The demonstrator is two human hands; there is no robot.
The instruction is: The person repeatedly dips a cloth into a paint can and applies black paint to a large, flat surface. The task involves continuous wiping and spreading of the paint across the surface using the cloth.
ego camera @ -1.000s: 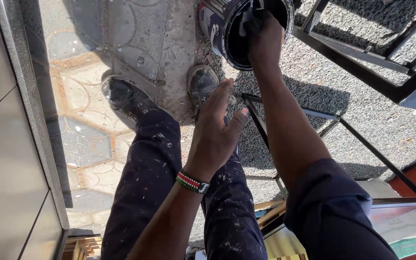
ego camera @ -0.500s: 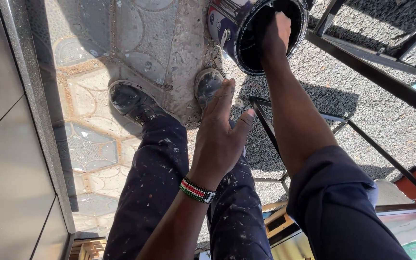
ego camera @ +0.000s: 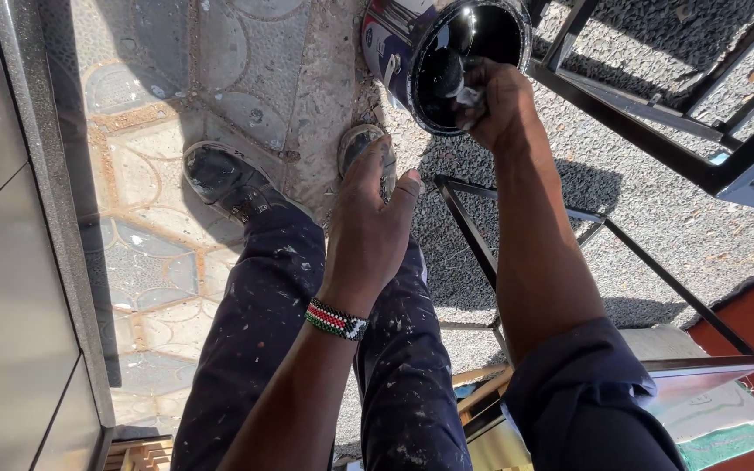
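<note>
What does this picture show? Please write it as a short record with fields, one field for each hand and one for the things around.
Right hand: at the mouth of a paint can, gripping a dark cloth
Left hand: open, holds nothing, hovers above the legs
Paint can: tilted, dark inside, on the ground
Wrist: beaded bracelet on the left arm
Around: black metal frame, paint-spotted trousers, patterned paving
</note>
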